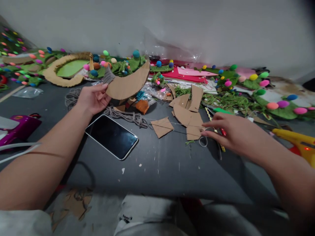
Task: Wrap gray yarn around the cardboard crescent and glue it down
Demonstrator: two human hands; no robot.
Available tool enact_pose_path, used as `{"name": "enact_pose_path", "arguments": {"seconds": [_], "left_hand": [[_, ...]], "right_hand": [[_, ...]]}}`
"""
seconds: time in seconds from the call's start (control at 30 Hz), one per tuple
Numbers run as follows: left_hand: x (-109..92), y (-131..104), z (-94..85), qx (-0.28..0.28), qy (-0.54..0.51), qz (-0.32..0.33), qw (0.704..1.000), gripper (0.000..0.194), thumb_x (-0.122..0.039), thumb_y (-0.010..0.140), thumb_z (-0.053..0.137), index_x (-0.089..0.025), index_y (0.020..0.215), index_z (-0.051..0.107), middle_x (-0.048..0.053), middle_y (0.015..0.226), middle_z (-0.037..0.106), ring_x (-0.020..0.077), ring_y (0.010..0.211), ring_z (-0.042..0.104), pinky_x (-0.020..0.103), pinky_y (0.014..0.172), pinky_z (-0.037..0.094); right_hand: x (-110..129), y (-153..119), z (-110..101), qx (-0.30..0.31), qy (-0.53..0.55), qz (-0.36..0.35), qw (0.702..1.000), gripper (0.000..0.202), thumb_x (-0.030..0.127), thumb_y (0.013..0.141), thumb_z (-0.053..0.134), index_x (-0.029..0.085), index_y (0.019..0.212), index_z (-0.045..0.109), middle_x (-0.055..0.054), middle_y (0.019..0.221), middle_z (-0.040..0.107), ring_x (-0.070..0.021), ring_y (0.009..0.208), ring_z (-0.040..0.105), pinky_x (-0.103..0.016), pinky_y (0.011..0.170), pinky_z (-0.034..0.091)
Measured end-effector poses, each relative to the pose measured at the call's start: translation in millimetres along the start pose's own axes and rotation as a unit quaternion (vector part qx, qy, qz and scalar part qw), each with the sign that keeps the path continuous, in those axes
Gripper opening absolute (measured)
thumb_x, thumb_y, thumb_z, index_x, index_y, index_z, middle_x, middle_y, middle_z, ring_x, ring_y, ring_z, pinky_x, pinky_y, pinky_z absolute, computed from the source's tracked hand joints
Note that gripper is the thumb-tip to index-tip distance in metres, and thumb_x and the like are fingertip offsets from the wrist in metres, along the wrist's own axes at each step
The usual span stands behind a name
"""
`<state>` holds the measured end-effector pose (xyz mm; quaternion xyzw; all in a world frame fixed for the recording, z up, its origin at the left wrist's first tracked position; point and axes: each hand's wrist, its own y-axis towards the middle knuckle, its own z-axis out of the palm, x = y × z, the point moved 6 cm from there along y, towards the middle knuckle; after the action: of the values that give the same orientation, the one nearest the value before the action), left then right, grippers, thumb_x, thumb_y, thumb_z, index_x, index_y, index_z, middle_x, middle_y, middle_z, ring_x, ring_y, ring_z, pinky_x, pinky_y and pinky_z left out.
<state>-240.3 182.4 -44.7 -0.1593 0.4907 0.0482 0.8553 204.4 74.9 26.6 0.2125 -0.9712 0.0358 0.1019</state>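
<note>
My left hand (94,98) is closed on the end of a curved cardboard crescent (129,83), held up above the table. Grey yarn (108,77) is wrapped round the crescent's left end. With thumb and fingertips pinched, my right hand (221,131) holds a thin grey strand that runs left across the cardboard scraps. A small loop of it (203,141) hangs below the fingertips. Beneath the crescent lies a loose bundle of grey yarn (128,117). A phone (112,137) with a dark screen lies near my left forearm.
Cardboard pieces (182,114) lie mid-table. A yellow glue gun (295,139) is at the right, a purple device (19,127) at the left. Along the wall are green felt pieces with coloured pompoms (283,106), a fabric-wrapped ring (64,82) and green yarn (228,101).
</note>
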Motion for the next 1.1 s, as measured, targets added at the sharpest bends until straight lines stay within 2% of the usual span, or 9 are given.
{"name": "enact_pose_path", "arguments": {"seconds": [0.1,0.17,0.33,0.4,0.43,0.53,0.67,0.8,1.1], "left_hand": [[0,0,0.0,0.001,0.002,0.0,1.0,0.016,0.001,0.084,0.055,-0.008,0.09,0.066,0.004,0.073,0.076,0.0097,0.061,0.072,0.016,0.055,0.057],[0,0,0.4,0.002,0.002,0.002,1.0,0.017,0.001,0.084,0.055,-0.008,0.091,0.067,0.004,0.075,0.077,0.0099,0.062,0.072,0.016,0.056,0.057],[-1,-1,1.5,-0.003,0.007,0.008,1.0,0.017,0.002,0.083,0.055,-0.008,0.09,0.067,0.004,0.073,0.077,0.0105,0.061,0.072,0.017,0.052,0.057],[-1,-1,1.3,-0.002,0.008,0.007,1.0,0.017,0.002,0.083,0.055,-0.008,0.09,0.067,0.003,0.073,0.077,0.0103,0.061,0.073,0.017,0.051,0.057],[-1,0,1.0,-0.002,0.009,0.007,1.0,0.017,0.002,0.083,0.055,-0.008,0.091,0.067,0.003,0.073,0.077,0.0104,0.061,0.073,0.017,0.052,0.057],[-1,1,0.0,0.001,0.01,0.007,1.0,0.018,0.002,0.083,0.055,-0.007,0.093,0.068,0.004,0.076,0.078,0.0103,0.062,0.074,0.017,0.053,0.058],[-1,2,-1.2,0.004,0.007,0.006,1.0,0.018,0.002,0.083,0.055,-0.008,0.093,0.067,0.003,0.077,0.078,0.0096,0.064,0.074,0.016,0.056,0.059],[-1,2,-1.2,-0.001,0.007,0.003,1.0,0.017,0.002,0.083,0.056,-0.01,0.09,0.065,0.002,0.075,0.077,0.0094,0.062,0.073,0.016,0.055,0.058],[-1,-1,1.0,-0.005,0.009,0.0,1.0,0.018,0.001,0.079,0.058,-0.012,0.091,0.064,0.003,0.075,0.077,0.0105,0.064,0.073,0.017,0.057,0.058]], "right_hand": [[-15,-10,3,-0.039,0.034,0.024,0.998,0.028,0.045,0.094,0.056,0.025,0.093,0.076,-0.006,0.093,0.068,-0.0207,0.074,0.06,-0.037,0.07,0.042],[-28,-13,1,-0.129,0.195,0.103,0.967,0.025,0.043,0.093,0.059,0.024,0.088,0.074,-0.006,0.093,0.072,-0.0223,0.082,0.063,-0.038,0.075,0.045],[-28,-4,5,-0.265,0.711,0.109,0.642,0.023,0.03,0.099,0.046,0.024,0.079,0.053,-0.004,0.103,0.067,-0.0178,0.101,0.065,-0.036,0.091,0.05],[-23,1,-1,-0.272,0.742,0.093,0.605,0.024,0.022,0.099,0.042,0.024,0.075,0.044,0.0,0.075,0.052,-0.0131,0.069,0.056,-0.03,0.077,0.05],[-20,2,-4,-0.259,0.73,0.094,0.625,0.025,0.023,0.098,0.042,0.024,0.074,0.04,0.003,0.065,0.038,-0.012,0.054,0.043,-0.029,0.066,0.046],[-16,1,-9,-0.188,0.559,0.106,0.801,0.028,0.042,0.097,0.044,0.026,0.075,0.038,0.007,0.058,0.017,-0.0115,0.045,0.015,-0.029,0.048,0.027],[-30,-15,-1,-0.055,0.19,0.102,0.975,0.037,0.056,0.083,0.067,0.026,0.105,0.066,0.001,0.066,0.052,-0.0151,0.054,0.044,-0.03,0.055,0.033],[-46,-32,4,-0.007,-0.06,0.061,0.996,0.045,0.064,0.088,0.055,0.026,0.095,0.076,-0.009,0.092,0.065,-0.0207,0.068,0.057,-0.033,0.06,0.037],[-77,-45,-20,-0.108,-0.06,0.077,0.989,0.07,0.071,0.096,0.023,0.024,0.101,0.075,-0.014,0.096,0.059,-0.0214,0.069,0.054,-0.033,0.061,0.04]]}}
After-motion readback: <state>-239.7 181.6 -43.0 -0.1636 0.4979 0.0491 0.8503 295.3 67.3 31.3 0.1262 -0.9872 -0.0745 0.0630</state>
